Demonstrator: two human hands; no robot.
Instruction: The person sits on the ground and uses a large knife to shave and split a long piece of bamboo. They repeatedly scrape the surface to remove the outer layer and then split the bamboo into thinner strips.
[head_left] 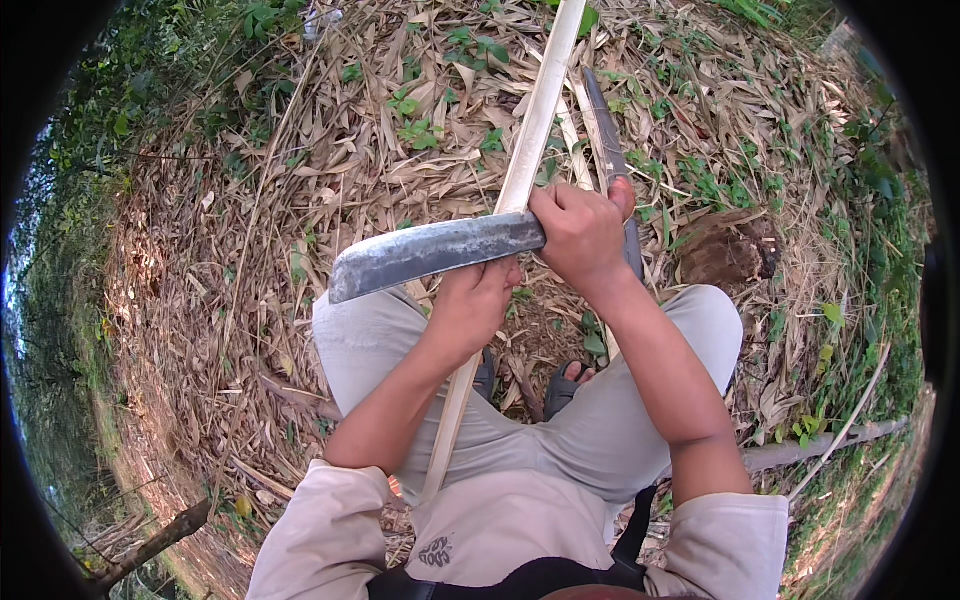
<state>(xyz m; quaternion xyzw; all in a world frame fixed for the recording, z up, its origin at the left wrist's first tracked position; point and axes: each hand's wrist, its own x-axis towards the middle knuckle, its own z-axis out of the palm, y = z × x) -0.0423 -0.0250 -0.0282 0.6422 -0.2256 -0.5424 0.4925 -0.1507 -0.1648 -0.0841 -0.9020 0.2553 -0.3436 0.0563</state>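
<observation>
My right hand (585,230) is closed around the hidden handle of a machete. The machete's broad dark blade (430,255) points left, its worn edge lying across a long pale split strip of bamboo (535,125). That strip runs from the far edge of the view down between my knees to my waist. Just below the blade, my left hand (478,300) grips the strip, its fingertips partly hidden by blade and strip. Beyond and under my right hand shows a long dark flat piece (607,130), whose kind I cannot tell.
Dry leaves (400,160) and small green plants cover the ground. A broken brown stump (728,250) sits right of my right knee. Thin pale strips (572,135) lie beyond my hands. A branch (800,450) lies at the right, another (155,540) at the lower left.
</observation>
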